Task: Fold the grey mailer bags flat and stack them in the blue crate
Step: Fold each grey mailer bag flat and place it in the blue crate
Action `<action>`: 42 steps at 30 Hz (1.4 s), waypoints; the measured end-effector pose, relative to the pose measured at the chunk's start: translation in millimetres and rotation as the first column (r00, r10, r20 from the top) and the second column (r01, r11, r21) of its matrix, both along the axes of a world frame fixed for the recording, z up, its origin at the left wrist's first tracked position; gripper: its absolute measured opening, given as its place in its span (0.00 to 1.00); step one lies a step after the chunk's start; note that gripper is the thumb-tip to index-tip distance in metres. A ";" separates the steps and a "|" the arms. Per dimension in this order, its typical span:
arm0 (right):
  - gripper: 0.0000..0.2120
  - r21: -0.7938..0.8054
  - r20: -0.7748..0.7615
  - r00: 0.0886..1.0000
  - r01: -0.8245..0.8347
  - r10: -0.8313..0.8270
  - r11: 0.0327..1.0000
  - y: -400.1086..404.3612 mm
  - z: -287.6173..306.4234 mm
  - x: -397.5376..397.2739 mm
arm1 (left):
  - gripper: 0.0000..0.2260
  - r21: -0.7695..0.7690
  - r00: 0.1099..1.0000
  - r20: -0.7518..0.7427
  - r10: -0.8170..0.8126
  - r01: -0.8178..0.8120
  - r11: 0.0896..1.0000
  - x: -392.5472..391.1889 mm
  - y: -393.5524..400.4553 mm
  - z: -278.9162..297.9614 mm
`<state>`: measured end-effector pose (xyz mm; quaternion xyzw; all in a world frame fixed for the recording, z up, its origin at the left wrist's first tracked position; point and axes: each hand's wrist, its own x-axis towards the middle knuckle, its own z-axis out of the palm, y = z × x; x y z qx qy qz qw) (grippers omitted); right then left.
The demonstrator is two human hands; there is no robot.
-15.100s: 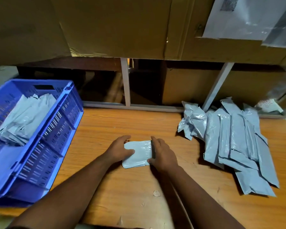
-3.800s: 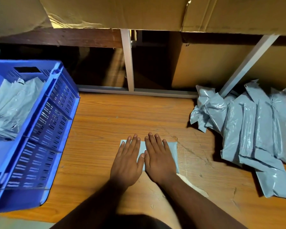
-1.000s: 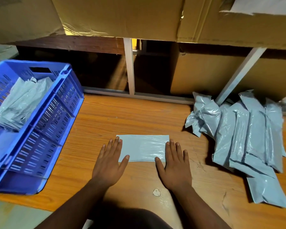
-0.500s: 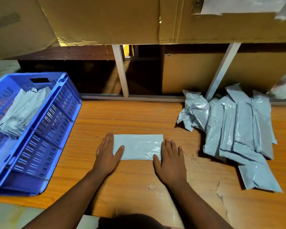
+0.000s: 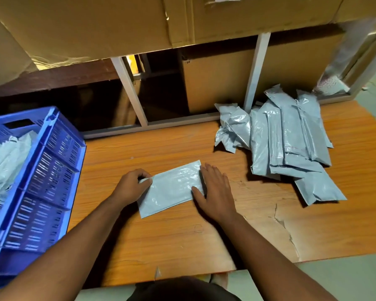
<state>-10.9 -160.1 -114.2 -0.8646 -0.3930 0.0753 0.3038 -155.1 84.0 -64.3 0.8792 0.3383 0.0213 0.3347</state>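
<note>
Both hands are on my folded mailer bag [image 5: 172,189], which lies flat and skewed mid-tabletop [image 5: 178,246]. My left hand [image 5: 131,185] pinches its left end with curled fingers; my right hand [image 5: 215,190] presses its right end, fingers straight. Folded bags [image 5: 2,161] fill the blue crate [image 5: 46,187] at left; the unfolded pile [image 5: 287,144] sits right.
</note>
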 end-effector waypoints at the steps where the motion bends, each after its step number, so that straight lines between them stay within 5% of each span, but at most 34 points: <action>1: 0.33 0.059 0.016 1.000 -0.014 0.013 0.998 3.7 9.0 -2.8 | 0.06 -0.007 0.998 0.019 -0.059 0.060 0.998 -2.0 -0.9 9.7; 5: 0.31 -0.035 0.193 0.958 -0.207 0.210 0.978 38.3 64.4 -16.2 | 0.03 0.052 0.966 0.077 -0.249 0.245 0.968 -15.9 2.6 57.8; 10: 0.10 -0.028 0.294 0.933 -0.210 0.209 0.977 89.9 112.8 -52.8 | 0.07 0.261 0.897 0.163 -0.410 0.362 0.895 -58.6 42.2 119.6; 16: 0.07 0.119 0.264 0.964 -0.022 -0.010 0.993 177.3 144.5 -128.5 | 0.20 0.354 0.833 0.431 -0.346 0.197 0.914 -138.1 137.2 155.0; 21: 0.10 0.165 0.163 0.970 0.154 -0.180 0.974 219.6 163.3 -166.7 | 0.14 0.211 0.835 0.544 -0.087 -0.036 0.977 -208.2 215.4 148.6; 23: 0.13 0.207 0.093 0.974 0.183 -0.205 0.961 229.0 179.5 -178.5 | 0.18 0.186 0.895 0.441 -0.060 -0.025 0.982 -224.2 242.5 135.1; 25: 0.14 0.245 -0.007 0.983 0.180 -0.184 0.953 240.7 196.6 -191.4 | 0.33 0.265 0.986 0.116 -0.124 0.089 0.960 -235.6 266.0 112.8; 27: 0.15 0.254 -0.056 0.985 0.172 -0.163 0.952 253.1 209.5 -204.0 | 0.49 0.331 0.951 -0.260 -0.168 0.251 0.910 -239.9 276.4 84.9; 29: 0.15 0.255 -0.092 0.984 0.174 -0.155 0.951 267.1 217.0 -216.2 | 0.56 0.388 0.877 -0.438 -0.197 0.382 0.839 -236.1 275.8 59.7; 33: 0.20 0.240 -0.201 0.969 0.191 -0.144 0.952 295.8 223.0 -241.2 | 0.53 0.565 0.886 -0.387 -0.255 0.447 0.694 -214.9 271.9 41.6; 42: 0.29 0.197 -0.292 0.951 0.165 -0.103 0.966 321.0 219.6 -260.1 | 0.21 0.553 0.968 -0.105 -0.228 0.247 0.796 -176.0 290.8 13.6</action>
